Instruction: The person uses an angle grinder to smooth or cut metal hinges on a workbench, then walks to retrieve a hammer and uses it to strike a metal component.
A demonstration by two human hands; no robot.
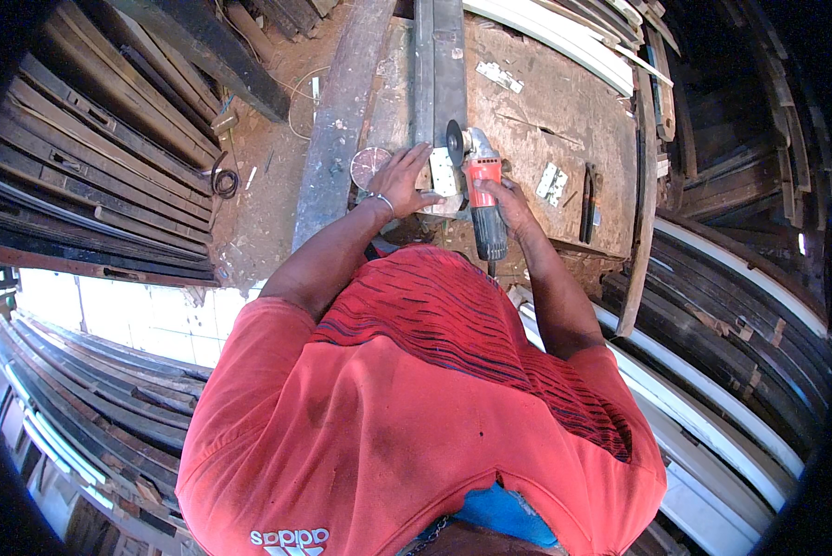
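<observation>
My right hand (510, 208) is wrapped round the body of a red and black angle grinder (486, 199). The grinder's dark disc (455, 144) points away from me, at the far end of a pale metal plate with holes (444, 173) that looks like a hinge. Just left of that plate, my left hand (399, 183) lies with fingers stretched out and thumb apart, pressing on the end of the work. What lies under its palm is hidden. A round reddish disc (368, 170) rests beside my left wrist.
Two dark wooden bars (449, 65) run away from me across the worn wooden bench (536, 120). Similar holed plates (500, 77) (552, 183) and a dark long-handled tool (587, 204) lie at the right. Stacked boards (91, 176) line the left side; more timber (712, 306) fills the right.
</observation>
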